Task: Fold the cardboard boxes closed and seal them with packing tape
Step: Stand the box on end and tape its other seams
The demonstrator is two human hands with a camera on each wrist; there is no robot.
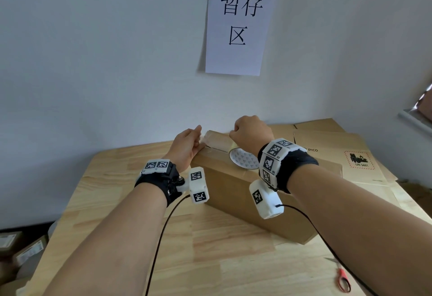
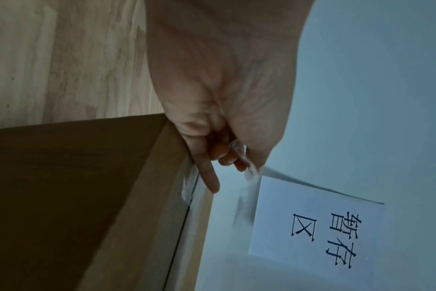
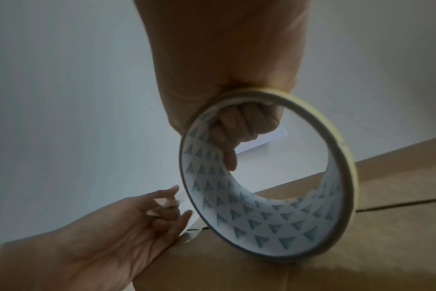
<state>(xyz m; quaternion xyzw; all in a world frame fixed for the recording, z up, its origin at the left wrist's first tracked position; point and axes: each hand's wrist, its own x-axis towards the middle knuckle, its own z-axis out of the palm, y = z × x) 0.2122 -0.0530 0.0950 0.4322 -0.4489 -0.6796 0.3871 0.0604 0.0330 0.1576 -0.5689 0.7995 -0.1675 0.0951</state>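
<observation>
Tape is pulled across the closed cardboard box [image 1: 245,193] on the tabletop [image 1: 140,237].

Left hand [image 1: 187,147] pinches the free tape end [image 2: 239,155] at the box's far-left edge as anchor; right hand [image 1: 252,133], fingers [image 3: 239,126] hooked through the tape roll [image 3: 264,196] above the box, keeps the strip tight.

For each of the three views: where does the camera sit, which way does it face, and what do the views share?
Head: above, facing forward-down at the box, table and wall sign; both forearms show.
Left wrist: along the left hand, which pinches the tape end.
Right wrist: along the right hand, which grips the tape roll; the left hand shows too.
Shared: the box and sign.
</observation>
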